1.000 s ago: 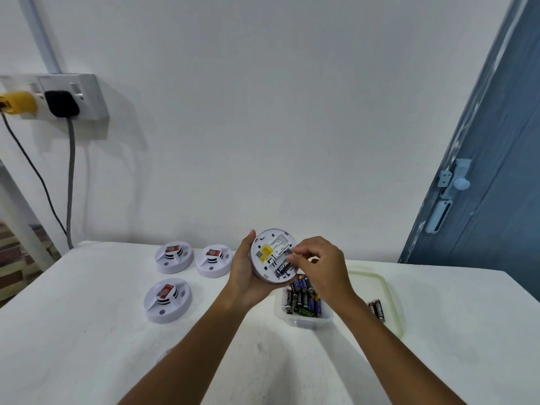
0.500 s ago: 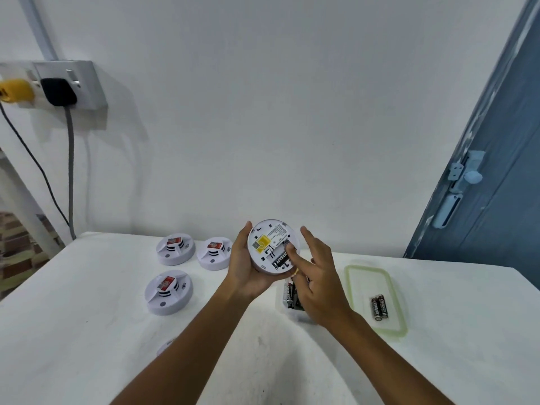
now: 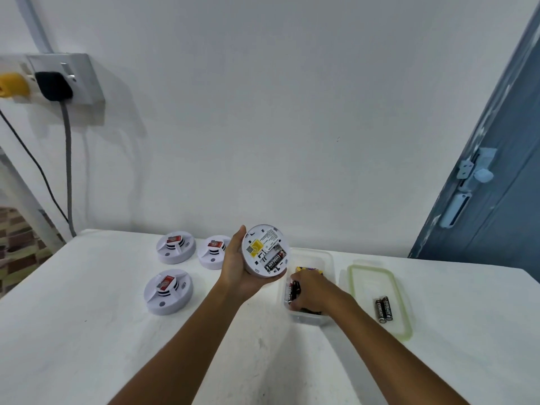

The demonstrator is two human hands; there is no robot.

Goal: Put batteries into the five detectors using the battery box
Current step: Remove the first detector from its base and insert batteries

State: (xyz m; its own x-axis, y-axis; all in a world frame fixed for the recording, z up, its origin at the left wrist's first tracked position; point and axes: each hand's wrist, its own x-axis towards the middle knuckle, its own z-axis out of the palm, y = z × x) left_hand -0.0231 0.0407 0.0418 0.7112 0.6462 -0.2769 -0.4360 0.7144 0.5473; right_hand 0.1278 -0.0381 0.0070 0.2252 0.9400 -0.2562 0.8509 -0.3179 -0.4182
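A person's left hand [image 3: 238, 268] grips a white round detector [image 3: 265, 250] raised above the white table [image 3: 87, 331], fingers curled under its rim and thumb along its left edge. The detector's back faces the viewer, showing a yellow label and one black battery [image 3: 274, 260] seated in the compartment at its lower right. The right hand [image 3: 314, 292] reaches down into the clear battery box [image 3: 327, 260], which stands on the table just right of the held detector; its fingers are bent among the loose batteries [image 3: 293, 290], but whether they pinch one cannot be told. Three further detectors lie face up at the left: a far-left detector [image 3: 175, 247], a far-middle detector [image 3: 213, 252] just beside it, and a near detector [image 3: 168, 291]. To the right of the box lies its green-rimmed lid [image 3: 400, 325], carrying two black batteries [image 3: 383, 309] side by side. A wall socket [image 3: 76, 80] with plugs occupies the far left wall.
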